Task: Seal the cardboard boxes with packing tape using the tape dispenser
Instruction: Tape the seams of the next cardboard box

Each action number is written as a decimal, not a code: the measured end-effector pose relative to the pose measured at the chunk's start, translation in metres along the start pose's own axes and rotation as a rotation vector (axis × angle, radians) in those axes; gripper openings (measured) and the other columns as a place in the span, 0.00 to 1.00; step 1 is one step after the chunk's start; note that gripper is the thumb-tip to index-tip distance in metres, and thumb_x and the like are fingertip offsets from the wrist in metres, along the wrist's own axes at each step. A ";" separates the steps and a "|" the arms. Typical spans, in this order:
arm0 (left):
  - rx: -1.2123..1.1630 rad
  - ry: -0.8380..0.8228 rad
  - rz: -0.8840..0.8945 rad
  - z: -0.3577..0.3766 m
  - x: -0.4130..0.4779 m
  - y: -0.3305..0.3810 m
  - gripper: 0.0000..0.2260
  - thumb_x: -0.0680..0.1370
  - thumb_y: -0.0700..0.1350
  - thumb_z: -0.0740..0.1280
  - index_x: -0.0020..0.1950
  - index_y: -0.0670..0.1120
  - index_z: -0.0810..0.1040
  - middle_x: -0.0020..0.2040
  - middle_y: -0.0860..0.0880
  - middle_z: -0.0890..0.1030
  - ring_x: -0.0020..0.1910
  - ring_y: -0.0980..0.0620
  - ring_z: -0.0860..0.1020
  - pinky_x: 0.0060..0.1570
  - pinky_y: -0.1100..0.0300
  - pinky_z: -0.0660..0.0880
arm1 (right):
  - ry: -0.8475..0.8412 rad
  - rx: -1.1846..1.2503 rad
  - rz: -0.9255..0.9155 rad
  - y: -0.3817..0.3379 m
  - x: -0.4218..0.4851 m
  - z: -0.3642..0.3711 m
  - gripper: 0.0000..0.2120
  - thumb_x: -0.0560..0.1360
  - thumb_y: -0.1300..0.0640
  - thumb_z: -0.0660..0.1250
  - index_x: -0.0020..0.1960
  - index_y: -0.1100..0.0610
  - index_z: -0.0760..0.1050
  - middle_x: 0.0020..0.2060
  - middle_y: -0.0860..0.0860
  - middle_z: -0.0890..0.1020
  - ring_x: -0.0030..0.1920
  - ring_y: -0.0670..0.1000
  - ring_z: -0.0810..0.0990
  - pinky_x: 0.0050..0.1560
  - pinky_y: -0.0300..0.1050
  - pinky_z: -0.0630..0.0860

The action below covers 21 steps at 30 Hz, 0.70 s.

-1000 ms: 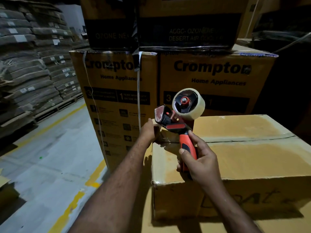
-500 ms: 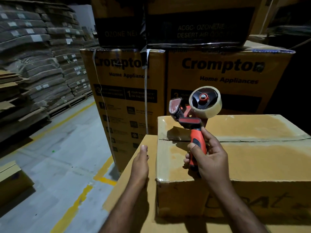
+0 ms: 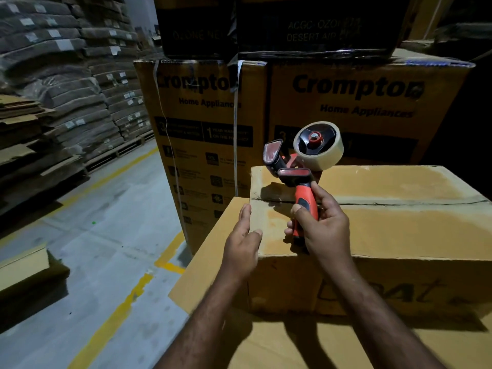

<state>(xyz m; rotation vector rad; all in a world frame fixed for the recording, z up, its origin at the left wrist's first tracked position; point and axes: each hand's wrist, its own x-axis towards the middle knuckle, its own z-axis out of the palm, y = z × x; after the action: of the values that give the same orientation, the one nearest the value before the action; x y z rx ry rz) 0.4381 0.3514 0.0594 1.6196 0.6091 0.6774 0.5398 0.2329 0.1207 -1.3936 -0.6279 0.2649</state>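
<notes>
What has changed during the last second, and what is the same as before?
The left hand left the far end of the seam on the cardboard box and drew back toward the person. It now lies open against the box's left edge, with the thumb over the top. The right hand still grips the tape dispenser by its handle, upright above the box. The box has not moved.

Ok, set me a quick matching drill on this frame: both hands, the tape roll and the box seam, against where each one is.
Things:
1. left hand
2. right hand
3. tape roll
4. seam

Places:
A. curled round the handle of the dispenser
B. fingers straight, at the left edge of the box
C. mounted on the dispenser, above the box
D. running across the box top

Pairs: 1-B, 2-A, 3-C, 4-D
</notes>
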 end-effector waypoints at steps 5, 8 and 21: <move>-0.017 0.009 -0.016 -0.025 0.007 0.010 0.24 0.84 0.37 0.56 0.78 0.56 0.62 0.66 0.52 0.76 0.53 0.60 0.82 0.47 0.59 0.81 | -0.001 0.031 -0.008 -0.007 -0.006 -0.005 0.29 0.77 0.62 0.68 0.75 0.49 0.64 0.54 0.57 0.79 0.38 0.54 0.84 0.39 0.49 0.84; 0.085 0.035 -0.076 -0.054 0.016 0.017 0.21 0.85 0.38 0.57 0.78 0.49 0.65 0.67 0.54 0.75 0.45 0.66 0.81 0.37 0.67 0.77 | 0.007 0.032 -0.012 -0.014 -0.014 -0.022 0.29 0.77 0.62 0.69 0.74 0.47 0.65 0.56 0.60 0.78 0.38 0.55 0.84 0.39 0.48 0.83; 0.197 0.076 0.187 0.050 0.026 0.109 0.18 0.85 0.55 0.58 0.41 0.48 0.78 0.34 0.51 0.78 0.34 0.50 0.76 0.35 0.53 0.74 | 0.111 -0.057 -0.050 -0.051 -0.037 -0.091 0.28 0.76 0.63 0.69 0.72 0.45 0.67 0.58 0.59 0.76 0.37 0.57 0.84 0.36 0.46 0.83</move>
<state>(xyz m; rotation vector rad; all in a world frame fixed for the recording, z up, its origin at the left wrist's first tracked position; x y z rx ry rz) 0.4940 0.3200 0.1640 1.8568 0.5990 0.8412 0.5510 0.1292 0.1560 -1.4346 -0.5812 0.1300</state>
